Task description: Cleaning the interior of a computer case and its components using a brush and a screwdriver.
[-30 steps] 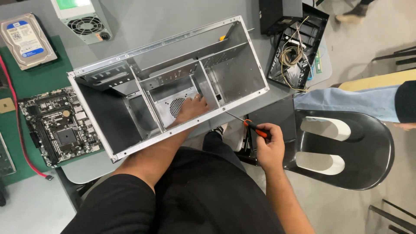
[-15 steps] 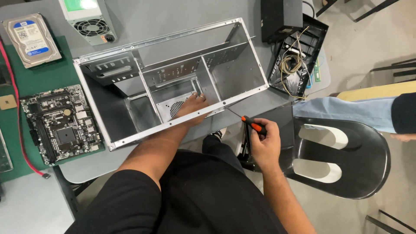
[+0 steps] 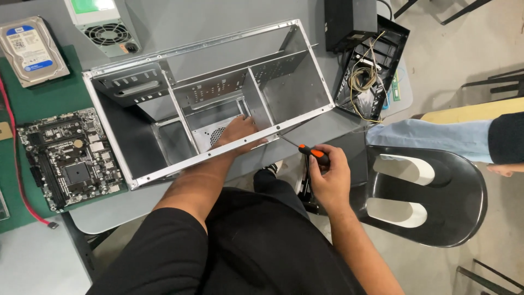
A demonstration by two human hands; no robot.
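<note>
Grey worktable [image 3: 180,24] with rounded corners, seen from above; pale floor around it, a green mat [image 3: 33,104] covering the table's left end.

Left hand [image 3: 237,134]: reaches down into the open computer case [image 3: 207,104], palm down, fingers loosely spread on the perforated metal floor of the middle bay. Forearm crosses over the case's near rail. Nothing pinched that I can see.

Right hand [image 3: 330,177]: off the table edge, below and right of the case's near right corner. Fingers curled tight around the black-and-orange handle of a screwdriver [image 3: 305,150]. The thin shaft points up and left, its tip at or just short of the near rail; whether it touches cannot be told.

Case: bare silver sheet metal, lying open side up, skewed on the table so its long sides run from lower left to upper right. Inner walls split it into bays; the drive cage with slots sits at the upper left.

Further out, on the mat left of the case: a dark motherboard [image 3: 68,158], flat, just beside the case's left wall. Above it a hard drive [image 3: 33,49]. A power supply [image 3: 106,27] with round fan grille sits at the table's top edge. A red cable [image 3: 16,169] runs down the mat's left side.

Right of the case: a black box [image 3: 349,22] and a black front panel [image 3: 374,71] with loose wires. A black plastic chair [image 3: 431,196] stands beside the right hand; another person's pale-blue trouser leg [image 3: 431,142] lies past it.
</note>
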